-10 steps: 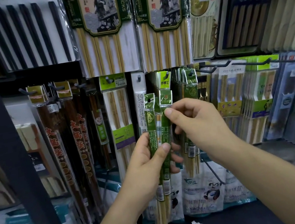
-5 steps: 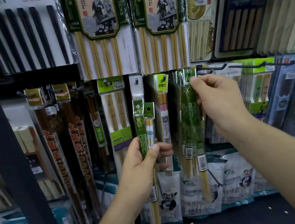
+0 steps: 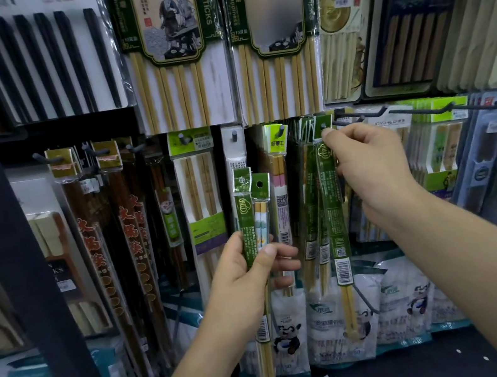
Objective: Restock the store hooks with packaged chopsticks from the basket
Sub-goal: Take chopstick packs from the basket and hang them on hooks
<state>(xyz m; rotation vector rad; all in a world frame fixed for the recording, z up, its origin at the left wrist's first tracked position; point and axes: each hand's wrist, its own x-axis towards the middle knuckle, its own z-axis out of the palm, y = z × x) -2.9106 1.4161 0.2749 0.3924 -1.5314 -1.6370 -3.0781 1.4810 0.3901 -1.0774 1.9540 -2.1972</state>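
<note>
**Green pack at the hook, two more in reserve**

Head view. The right hand (image 3: pixel 366 167), upper centre-right of frame, pinches the header of a green chopstick pack (image 3: pixel 332 206) between thumb and fingertips, just under the punched hole. The tip of the hook (image 3: pixel 323 125) shows at that hole, so the pack looks threaded. How far on it sits, I cannot tell. Judgement: a grip high on the header keeps the hole steerable and lets the long pack hang plumb. It hangs just in front of matching hung packs (image 3: pixel 311 210), so this looks like the right hook.

The left hand (image 3: pixel 249 274), lower centre, is wrapped around two more packs at mid-length. A second green pack (image 3: pixel 246 218) is in front and a pale-stick pack (image 3: pixel 262 216) is beside it, headers up and holes free. Judgement: they are held upright and near the hooks so the right hand can take the next one by its header.

The basket is not in frame.

Risk: the header may slip off the hook tip if it is let go before being pushed back.
</note>
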